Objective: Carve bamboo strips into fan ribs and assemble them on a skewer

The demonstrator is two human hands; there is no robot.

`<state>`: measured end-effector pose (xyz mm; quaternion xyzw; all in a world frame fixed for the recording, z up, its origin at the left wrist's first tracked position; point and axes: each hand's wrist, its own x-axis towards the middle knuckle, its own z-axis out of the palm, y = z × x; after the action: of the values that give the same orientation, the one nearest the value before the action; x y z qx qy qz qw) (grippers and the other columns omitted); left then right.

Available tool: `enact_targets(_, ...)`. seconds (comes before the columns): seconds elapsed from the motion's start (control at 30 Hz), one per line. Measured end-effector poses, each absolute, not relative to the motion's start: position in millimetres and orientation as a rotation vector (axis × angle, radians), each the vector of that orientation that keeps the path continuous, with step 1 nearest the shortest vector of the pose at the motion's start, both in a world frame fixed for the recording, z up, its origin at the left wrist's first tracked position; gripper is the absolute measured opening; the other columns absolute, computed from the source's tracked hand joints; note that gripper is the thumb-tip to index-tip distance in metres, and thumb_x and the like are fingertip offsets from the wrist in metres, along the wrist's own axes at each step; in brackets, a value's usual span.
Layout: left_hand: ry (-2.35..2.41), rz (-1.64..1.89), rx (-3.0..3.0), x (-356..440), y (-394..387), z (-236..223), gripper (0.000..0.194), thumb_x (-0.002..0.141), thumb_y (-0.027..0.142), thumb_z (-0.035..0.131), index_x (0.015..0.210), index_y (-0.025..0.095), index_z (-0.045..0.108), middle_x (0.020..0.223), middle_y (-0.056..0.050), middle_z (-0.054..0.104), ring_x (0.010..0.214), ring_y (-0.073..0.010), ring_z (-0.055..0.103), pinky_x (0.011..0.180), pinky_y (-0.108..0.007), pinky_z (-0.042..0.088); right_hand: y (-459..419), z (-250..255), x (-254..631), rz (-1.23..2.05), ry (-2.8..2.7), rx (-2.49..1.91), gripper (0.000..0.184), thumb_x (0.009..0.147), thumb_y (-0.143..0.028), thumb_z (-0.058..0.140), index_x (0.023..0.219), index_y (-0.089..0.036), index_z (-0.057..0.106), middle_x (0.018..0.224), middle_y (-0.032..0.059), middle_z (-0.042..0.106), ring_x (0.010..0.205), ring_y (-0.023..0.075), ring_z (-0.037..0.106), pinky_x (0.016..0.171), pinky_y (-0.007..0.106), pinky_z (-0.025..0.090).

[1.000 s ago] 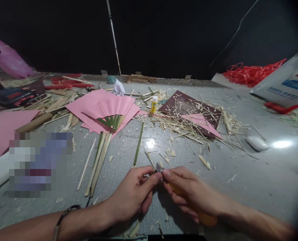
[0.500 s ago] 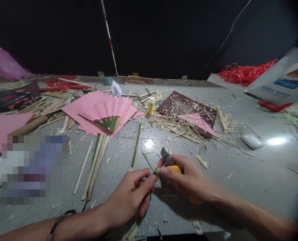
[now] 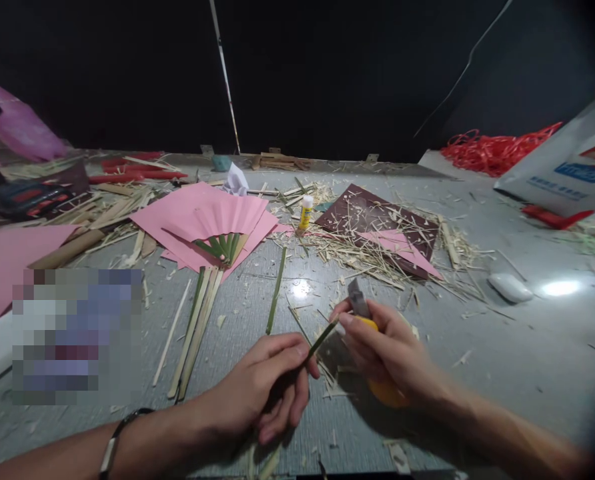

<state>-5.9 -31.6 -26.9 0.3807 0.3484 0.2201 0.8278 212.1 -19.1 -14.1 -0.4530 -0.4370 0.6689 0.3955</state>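
Note:
A thin green bamboo strip (image 3: pixel 323 339) runs between my two hands at the front middle of the table. My left hand (image 3: pixel 272 380) is closed on its lower part, thumb on top. Over at its upper end, the fingertips of my right hand (image 3: pixel 385 340) touch the tip. That same hand grips a yellow utility knife (image 3: pixel 359 301), its grey blade end pointing up and away. Another green strip (image 3: pixel 276 290) lies flat just beyond my left hand. To the left, a pink paper fan (image 3: pixel 222 223) with bamboo ribs rests on pink sheets, its long sticks (image 3: pixel 197 333) pointing toward me.
A glue stick (image 3: pixel 305 213) stands upright behind the hands. Bamboo shavings cover a dark brown sheet (image 3: pixel 357 207). A white mouse-shaped object (image 3: pixel 509 288) and a white bag (image 3: pixel 567 170) lie right, near red plastic string (image 3: pixel 497 148). At far left is a power tool (image 3: pixel 27 197).
My right hand with the knife has moved right and slightly up, away from my left hand. More of the green strip now shows between them.

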Motion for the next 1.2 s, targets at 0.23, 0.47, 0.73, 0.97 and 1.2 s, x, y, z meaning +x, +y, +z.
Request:
enact_targets(0.23, 0.671, 0.509, 0.783, -7, -29, -30, 0.025, 0.102, 0.041, 0.059, 0.087, 0.022, 0.050, 0.055, 0.004, 0.064, 0.025, -0.0036, 0.041, 0.024, -0.010, 0.023, -17, -16, 213, 1.691, -1.095, -1.173, 0.035, 0.096, -0.051, 0.073, 0.106, -0.018, 0.067, 0.061, -0.0063, 0.053, 0.037, 0.0031, 0.035, 0.034, 0.016, 0.026)
enact_targets(0.47, 0.659, 0.507, 0.757, -7, -31, -33, 0.026, 0.107, 0.041, 0.047, 0.096, 0.020, 0.057, 0.058, 0.001, 0.066, 0.027, -0.0050, 0.046, 0.026, -0.010, 0.029, -12, -17, 216, 1.580, -1.023, -1.143, 0.029, 0.096, -0.046, 0.076, 0.092, -0.019, 0.064, 0.062, -0.0062, 0.053, 0.038, 0.0022, 0.037, 0.035, 0.015, 0.028)
enact_targets(0.73, 0.574, 0.514, 0.733, -9, -28, -39, 0.038, 0.105, 0.040, 0.038, 0.090, 0.015, 0.063, 0.055, -0.004, 0.066, 0.031, -0.0069, 0.051, 0.029, -0.011, 0.034, 0, -16, 221, 1.521, -0.845, -1.107, 0.023, 0.091, -0.036, 0.081, 0.089, -0.018, 0.067, 0.068, -0.0047, 0.057, 0.039, 0.0012, 0.037, 0.036, 0.014, 0.030)
enact_targets(0.97, 0.547, 0.485, 0.778, -10, -27, -41, 0.037, 0.103, 0.038, 0.039, 0.088, 0.015, 0.064, 0.051, -0.003, 0.063, 0.029, -0.0072, 0.047, 0.028, -0.012, 0.030, 2, -19, 222, 1.531, -0.835, -1.130, 0.024, 0.089, -0.037, 0.082, 0.092, -0.018, 0.068, 0.068, -0.0042, 0.058, 0.039, 0.0016, 0.038, 0.036, 0.015, 0.030)
enact_targets(1.2, 0.636, 0.417, 0.859, -11, -30, -34, 0.028, 0.099, 0.036, 0.044, 0.088, 0.017, 0.062, 0.049, 0.001, 0.059, 0.028, -0.0060, 0.042, 0.029, -0.012, 0.026, 7, -21, 224, 1.466, -0.894, -1.207, 0.024, 0.093, -0.040, 0.076, 0.091, -0.018, 0.065, 0.063, -0.0049, 0.056, 0.037, 0.0032, 0.036, 0.035, 0.018, 0.029)
